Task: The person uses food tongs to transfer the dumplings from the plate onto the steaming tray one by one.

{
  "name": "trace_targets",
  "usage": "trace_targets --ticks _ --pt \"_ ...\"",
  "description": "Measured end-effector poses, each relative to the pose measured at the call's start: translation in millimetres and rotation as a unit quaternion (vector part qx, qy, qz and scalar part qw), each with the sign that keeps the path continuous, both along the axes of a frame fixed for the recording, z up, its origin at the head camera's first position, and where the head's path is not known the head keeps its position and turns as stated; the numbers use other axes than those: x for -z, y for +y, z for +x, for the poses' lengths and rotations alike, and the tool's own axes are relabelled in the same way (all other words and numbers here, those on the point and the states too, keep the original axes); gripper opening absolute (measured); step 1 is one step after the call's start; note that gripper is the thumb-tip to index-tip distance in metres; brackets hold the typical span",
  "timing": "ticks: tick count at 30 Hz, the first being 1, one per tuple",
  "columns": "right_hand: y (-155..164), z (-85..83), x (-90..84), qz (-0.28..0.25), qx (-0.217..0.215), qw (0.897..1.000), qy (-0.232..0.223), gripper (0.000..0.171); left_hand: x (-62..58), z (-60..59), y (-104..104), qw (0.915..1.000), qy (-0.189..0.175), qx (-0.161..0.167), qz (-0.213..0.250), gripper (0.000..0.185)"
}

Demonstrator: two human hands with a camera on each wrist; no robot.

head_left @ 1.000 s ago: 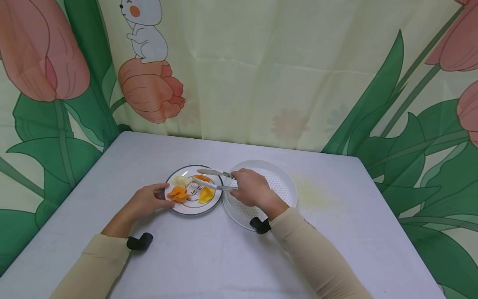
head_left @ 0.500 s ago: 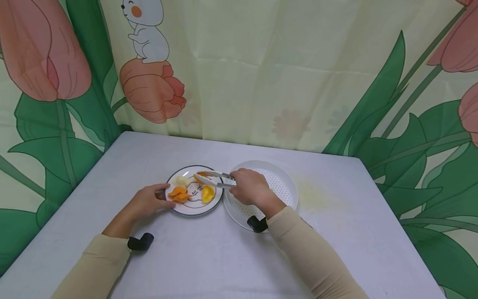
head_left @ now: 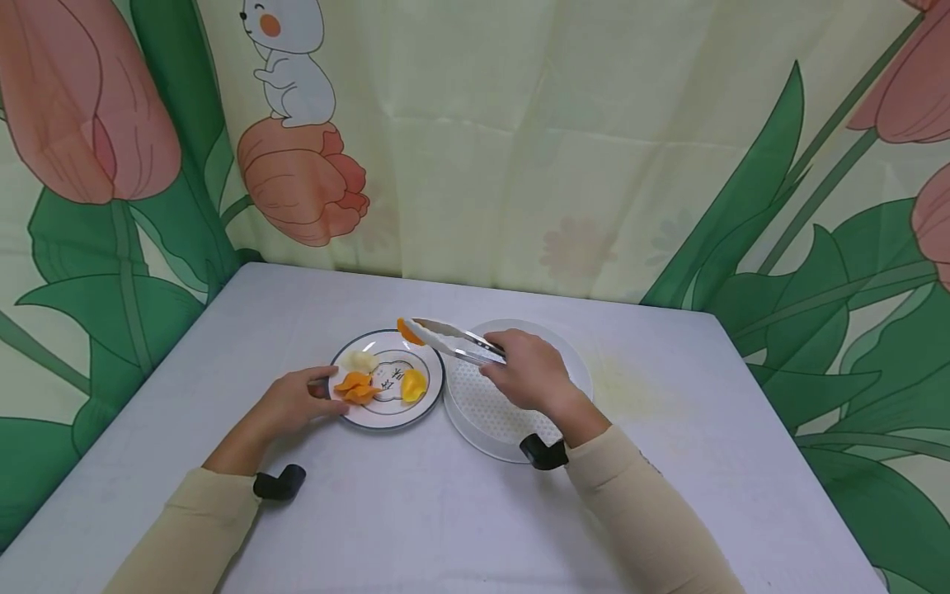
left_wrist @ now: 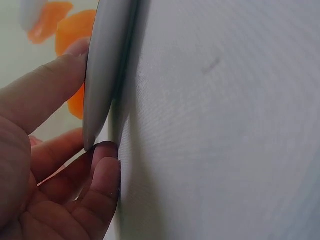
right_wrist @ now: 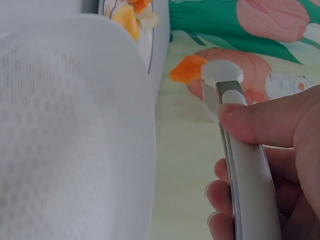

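A small dark-rimmed plate (head_left: 430,394) lies on the table with orange pieces (head_left: 355,386), a yellow piece (head_left: 412,384) and a pale piece (head_left: 360,360) on it. My left hand (head_left: 297,402) holds its left rim (left_wrist: 102,75), thumb on top and fingers beneath. My right hand (head_left: 536,373) grips metal tongs (head_left: 454,340) (right_wrist: 250,170), raised above the plate's far edge, with an orange piece (head_left: 406,330) (right_wrist: 187,69) pinched in their tips. Beneath that hand sits a white perforated dish (head_left: 490,412) (right_wrist: 65,140).
The grey-white table (head_left: 416,511) ends at a curtain with tulips and a cartoon rabbit (head_left: 285,58). A faint yellowish stain (head_left: 631,384) lies to the right of the white dish. Black wrist cameras sit at both sleeves.
The tongs closed on an orange piece on the plate and lifted it up and slightly right. My right hand drew back over the white dish. The left hand stayed on the rim.
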State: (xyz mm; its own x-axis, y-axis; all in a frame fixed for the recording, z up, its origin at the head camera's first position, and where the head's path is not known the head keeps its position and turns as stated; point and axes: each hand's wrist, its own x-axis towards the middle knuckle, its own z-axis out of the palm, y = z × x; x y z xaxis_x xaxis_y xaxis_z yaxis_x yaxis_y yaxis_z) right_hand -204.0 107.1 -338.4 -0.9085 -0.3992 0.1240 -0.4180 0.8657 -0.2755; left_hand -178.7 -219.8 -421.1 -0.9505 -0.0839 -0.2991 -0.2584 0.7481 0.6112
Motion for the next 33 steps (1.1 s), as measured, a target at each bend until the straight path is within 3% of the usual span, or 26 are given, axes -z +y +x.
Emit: trace_targets --ticks 9,19,33 --pt "49.3 7.8 -0.4 -0.022 0.047 0.999 0.009 0.047 1.3 0.8 0.0 0.9999 0.01 0.002 -0.003 0.089" --pt "106.3 13.3 12.7 -0.014 0.115 0.993 -0.01 0.051 4.0 1.4 -1.5 1.0 0.003 0.007 0.003 0.09" --pt "138.3 12.5 24.8 0.016 0.143 0.989 -0.029 0.047 2.3 1.6 -1.6 1.0 0.0 0.006 0.004 0.09"
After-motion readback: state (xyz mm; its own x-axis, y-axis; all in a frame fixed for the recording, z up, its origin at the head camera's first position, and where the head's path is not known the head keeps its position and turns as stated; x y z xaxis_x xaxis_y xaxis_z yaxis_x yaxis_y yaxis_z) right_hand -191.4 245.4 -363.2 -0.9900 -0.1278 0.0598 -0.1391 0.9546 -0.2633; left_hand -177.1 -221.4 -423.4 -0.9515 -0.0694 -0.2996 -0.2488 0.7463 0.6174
